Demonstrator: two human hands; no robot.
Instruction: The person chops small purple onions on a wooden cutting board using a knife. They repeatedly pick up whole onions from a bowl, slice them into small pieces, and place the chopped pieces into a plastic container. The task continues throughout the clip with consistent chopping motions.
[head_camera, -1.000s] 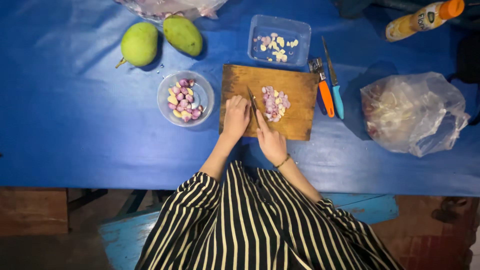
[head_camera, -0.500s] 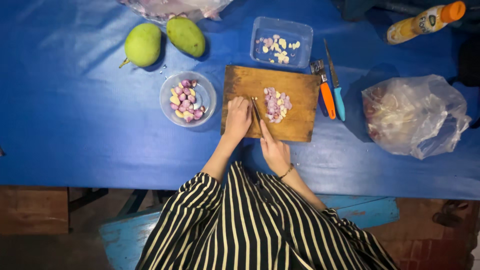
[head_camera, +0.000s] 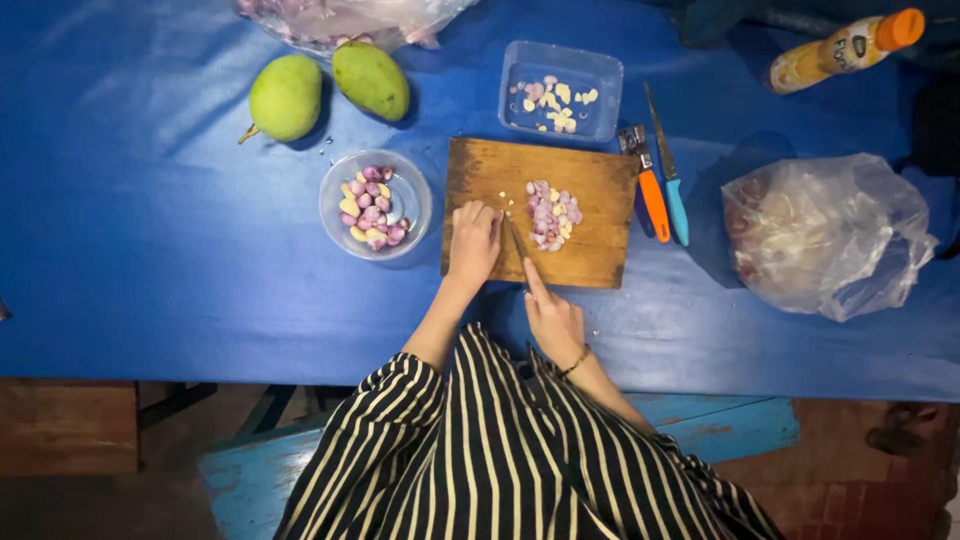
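Gripping a knife (head_camera: 517, 243), the right hand (head_camera: 553, 318) is closed round the handle with its forefinger stretched along the back of the blade; the blade runs up and a little left onto the board (head_camera: 590, 190). Left hand (head_camera: 473, 243) lies curled on the board just left of the blade, fingertips bent down — it seems to pin something small beneath them, but the piece is too hidden to tell, so whether that hand holds anything cannot be said.

From the head view — the only one — a small pile of cut shallot (head_camera: 550, 213), pink and pale, sits just right of the blade near the middle of the board, close to the knife tip and apart from the left hand. Left of the board, near it, stands a clear bowl (head_camera: 335, 195) of peeled shallots. Above the board is a clear tub (head_camera: 610, 95) with a few pale bits in it. Right of the board lie an orange-handled peeler (head_camera: 650, 195) and a blue-handled knife (head_camera: 672, 190) side by side. Two green mangoes (head_camera: 330, 90) rest at upper left, and a crumpled plastic bag (head_camera: 828, 235) well to the right, all on a blue table (head_camera: 150, 250).
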